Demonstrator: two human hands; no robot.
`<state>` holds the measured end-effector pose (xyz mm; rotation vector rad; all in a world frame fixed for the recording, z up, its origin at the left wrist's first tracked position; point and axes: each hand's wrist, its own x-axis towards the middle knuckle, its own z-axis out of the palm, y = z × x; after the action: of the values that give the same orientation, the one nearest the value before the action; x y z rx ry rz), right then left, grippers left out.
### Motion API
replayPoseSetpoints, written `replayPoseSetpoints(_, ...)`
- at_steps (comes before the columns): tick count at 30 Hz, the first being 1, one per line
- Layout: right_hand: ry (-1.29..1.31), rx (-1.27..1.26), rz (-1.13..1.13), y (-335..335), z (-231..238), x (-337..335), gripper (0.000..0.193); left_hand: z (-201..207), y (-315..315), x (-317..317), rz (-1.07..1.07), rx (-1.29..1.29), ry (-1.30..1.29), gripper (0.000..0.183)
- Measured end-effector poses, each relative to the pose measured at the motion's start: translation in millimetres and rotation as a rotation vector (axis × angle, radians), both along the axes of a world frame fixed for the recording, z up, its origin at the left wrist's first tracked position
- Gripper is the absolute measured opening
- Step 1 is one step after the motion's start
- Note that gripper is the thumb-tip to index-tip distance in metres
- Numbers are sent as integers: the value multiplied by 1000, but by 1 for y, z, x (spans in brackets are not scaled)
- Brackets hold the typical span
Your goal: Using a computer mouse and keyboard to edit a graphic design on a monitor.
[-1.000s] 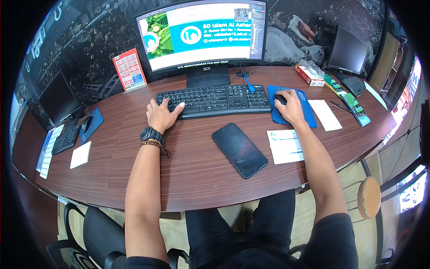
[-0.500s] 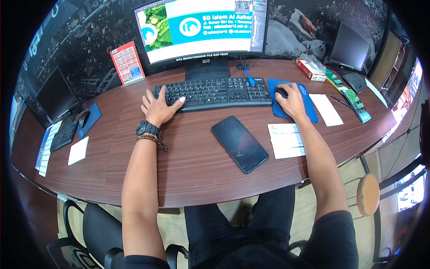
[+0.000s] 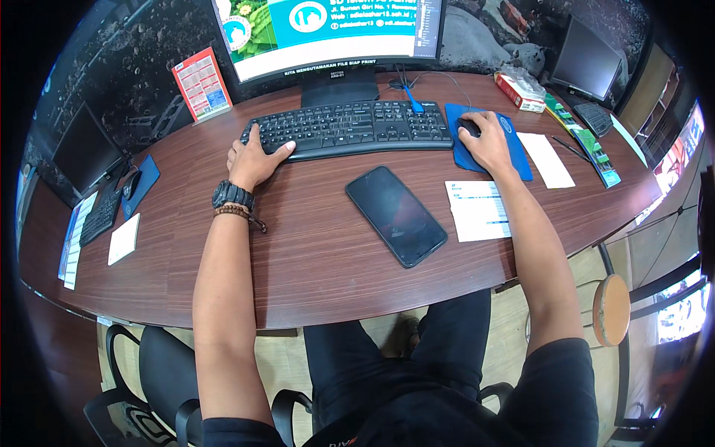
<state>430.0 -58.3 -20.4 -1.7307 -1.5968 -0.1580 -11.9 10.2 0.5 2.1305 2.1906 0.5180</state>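
Observation:
My left hand (image 3: 255,162) rests at the left end of a black keyboard (image 3: 387,130). Its index finger reaches onto the keys, the thumb stretches out along the front edge, and the other fingers bend at the keyboard's corner. A black watch (image 3: 232,195) and a beaded bracelet (image 3: 237,212) circle that wrist. On a blue mouse pad (image 3: 512,153), my right hand (image 3: 488,141) wraps round a dark computer mouse (image 3: 468,127), largely hidden under the palm. Behind the keyboard stands a monitor (image 3: 328,37) showing a teal and white layout with a green plant picture.
A black phone (image 3: 396,216) lies below the keyboard, beside a printed sheet (image 3: 477,212). To the right are a blank paper slip (image 3: 546,160), a pen (image 3: 570,147) and a red-white box (image 3: 520,93). A red desk calendar (image 3: 201,86) stands left. A round stool (image 3: 612,311) is beyond the desk's right edge.
The whole view has shifted, so the desk items sit higher in the picture. My left hand's fingers have drawn somewhat closer together at the keyboard's left end. My right hand remains on the mouse.

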Motion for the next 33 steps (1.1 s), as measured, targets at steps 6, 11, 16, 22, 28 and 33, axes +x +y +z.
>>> replayPoseSetpoints(6,1,-14,-8,-2,3,0,42,2,-3,3,15,-33,-27,112)
replayPoseSetpoints(11,16,-11,-5,-3,3,-2,42,0,-2,2,27,-36,-37,112)
replayPoseSetpoints(16,18,-2,-1,-2,1,-1,41,2,-3,3,15,-31,-8,110)
replayPoseSetpoints(22,18,-2,-6,-2,2,-1,41,3,-4,3,18,-46,-8,111)
replayPoseSetpoints(28,27,8,0,-1,2,0,40,4,-4,3,16,-51,-5,111)
replayPoseSetpoints(33,27,11,-2,-2,3,-1,40,4,-5,3,21,-51,-5,111)
